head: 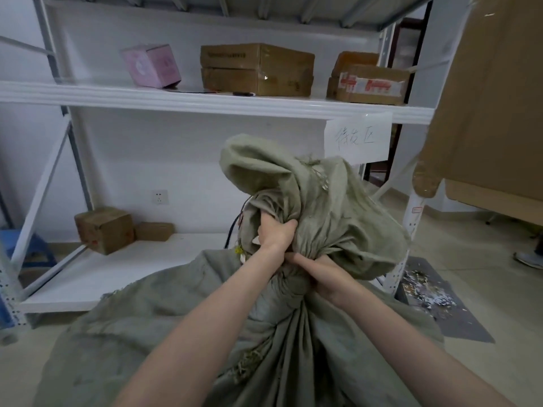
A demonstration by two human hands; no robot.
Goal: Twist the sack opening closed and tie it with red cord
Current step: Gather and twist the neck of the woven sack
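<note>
A large grey-green cloth sack (164, 327) stands on the floor in front of me, its top gathered into a bunched neck (296, 277). My left hand (274, 233) grips the loose cloth just above the neck. My right hand (317, 274) is wrapped around the neck itself, right below the left hand. The floppy sack mouth (293, 183) billows up above both hands. A thin dark and reddish cord (236, 224) hangs at the left of the bunched top, mostly hidden by cloth.
A white metal shelf rack (205, 104) stands right behind the sack, with cardboard boxes (255, 70) and a pink box (151, 66) on it. More boxes (104, 229) sit on the low shelf. A big cardboard sheet (484, 98) leans at the right. Someone's shoe (529, 259) shows at far right.
</note>
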